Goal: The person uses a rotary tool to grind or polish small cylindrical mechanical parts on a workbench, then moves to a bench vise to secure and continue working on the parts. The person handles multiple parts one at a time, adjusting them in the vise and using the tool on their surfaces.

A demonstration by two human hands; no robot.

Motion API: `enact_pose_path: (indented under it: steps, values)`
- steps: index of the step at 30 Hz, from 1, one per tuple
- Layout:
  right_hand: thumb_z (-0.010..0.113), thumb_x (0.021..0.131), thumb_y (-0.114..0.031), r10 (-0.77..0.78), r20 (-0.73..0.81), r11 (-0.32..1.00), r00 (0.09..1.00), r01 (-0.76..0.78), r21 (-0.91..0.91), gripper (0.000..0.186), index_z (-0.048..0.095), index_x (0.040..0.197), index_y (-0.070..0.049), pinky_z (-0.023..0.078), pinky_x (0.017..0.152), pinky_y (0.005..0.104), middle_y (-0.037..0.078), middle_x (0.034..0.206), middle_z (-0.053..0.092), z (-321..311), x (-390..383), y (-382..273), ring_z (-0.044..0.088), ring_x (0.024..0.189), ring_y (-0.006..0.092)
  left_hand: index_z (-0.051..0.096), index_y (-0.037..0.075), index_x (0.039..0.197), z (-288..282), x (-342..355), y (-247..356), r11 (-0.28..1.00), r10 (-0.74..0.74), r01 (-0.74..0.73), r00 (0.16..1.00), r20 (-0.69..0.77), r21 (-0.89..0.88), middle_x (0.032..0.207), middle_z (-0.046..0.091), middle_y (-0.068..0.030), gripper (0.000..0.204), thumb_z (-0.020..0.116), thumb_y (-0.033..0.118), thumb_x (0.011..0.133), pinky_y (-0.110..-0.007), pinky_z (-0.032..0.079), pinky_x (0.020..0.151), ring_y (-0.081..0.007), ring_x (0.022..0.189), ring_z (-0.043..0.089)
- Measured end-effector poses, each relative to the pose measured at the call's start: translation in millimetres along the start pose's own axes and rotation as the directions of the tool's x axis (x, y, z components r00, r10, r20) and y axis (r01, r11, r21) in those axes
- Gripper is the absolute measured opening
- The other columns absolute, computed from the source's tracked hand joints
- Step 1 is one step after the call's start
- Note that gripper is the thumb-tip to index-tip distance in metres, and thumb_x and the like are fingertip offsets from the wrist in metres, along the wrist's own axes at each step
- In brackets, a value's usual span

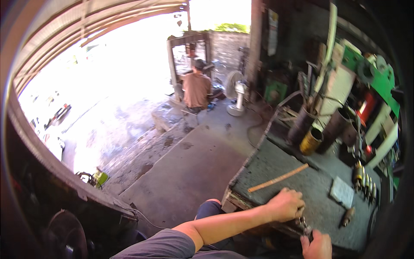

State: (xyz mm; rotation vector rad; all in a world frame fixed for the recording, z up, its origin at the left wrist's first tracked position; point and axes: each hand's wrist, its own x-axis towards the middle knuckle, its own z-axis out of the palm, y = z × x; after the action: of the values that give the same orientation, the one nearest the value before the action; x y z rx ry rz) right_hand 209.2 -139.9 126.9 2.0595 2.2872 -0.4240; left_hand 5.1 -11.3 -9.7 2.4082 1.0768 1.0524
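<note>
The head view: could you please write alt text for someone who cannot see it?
Left hand and right hand flank small metal parts at the edge of a dark workbench. An orange-brown strip lies nearby; beyond, a person faces away.

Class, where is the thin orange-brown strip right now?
In the head view, the strip lies right of centre on the dark workbench, just beyond the left hand.

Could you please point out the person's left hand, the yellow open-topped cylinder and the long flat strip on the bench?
Left hand (285, 206): head view, on the back of the hand.
Yellow open-topped cylinder (308, 144): head view, on its outer side wall.
Long flat strip (278, 178): head view, midway along its length.
</note>
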Motion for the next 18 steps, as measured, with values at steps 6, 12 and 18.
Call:
enact_pose_path:
  steps: [6, 12, 18]
  values:
    - [0.072, 0.11, -0.042, -0.045, 0.023, 0.999, 0.999, 0.045, 0.001, 0.044, 0.076, 0.114, 0.002, 0.057, 0.083, 0.0685, 0.039, 0.097, 0.075, -4, -2, -9, 0.072, 0.097, 0.0621, 0.081, 0.016, 0.105, 6, -3, 0, 0.998, -0.064, 0.064, 0.995, 0.075, 0.003, 0.109, 0.066, -0.0068, 0.019, 0.073, 0.033, 0.102, -0.05, 0.049, 0.102, -0.0294, 0.111, 0.067]
    - [0.073, 0.108, -0.041, 0.009, 0.094, 1.0, 0.996, -0.01, 0.005, 0.047, 0.076, 0.121, 0.004, 0.059, 0.089, 0.0642, 0.038, 0.105, 0.077, -5, 2, -10, 0.074, 0.102, 0.0599, 0.082, 0.014, 0.098, -10, 1, 7, 0.996, -0.084, 0.082, 0.992, 0.096, 0.019, 0.109, 0.072, -0.0106, 0.026, 0.07, 0.036, 0.101, -0.053, 0.052, 0.1, -0.0344, 0.111, 0.071]
    - [0.077, 0.104, -0.051, -0.002, -0.036, 0.999, 0.999, 0.003, 0.032, 0.052, 0.076, 0.104, 0.001, 0.06, 0.078, 0.0646, 0.031, 0.083, 0.076, 6, 0, 11, 0.074, 0.084, 0.0565, 0.089, 0.009, 0.097, -8, 28, 3, 0.973, -0.219, 0.197, 0.952, 0.212, 0.122, 0.107, 0.084, -0.0183, 0.034, 0.068, 0.035, 0.095, -0.055, 0.061, 0.097, -0.0417, 0.106, 0.079]
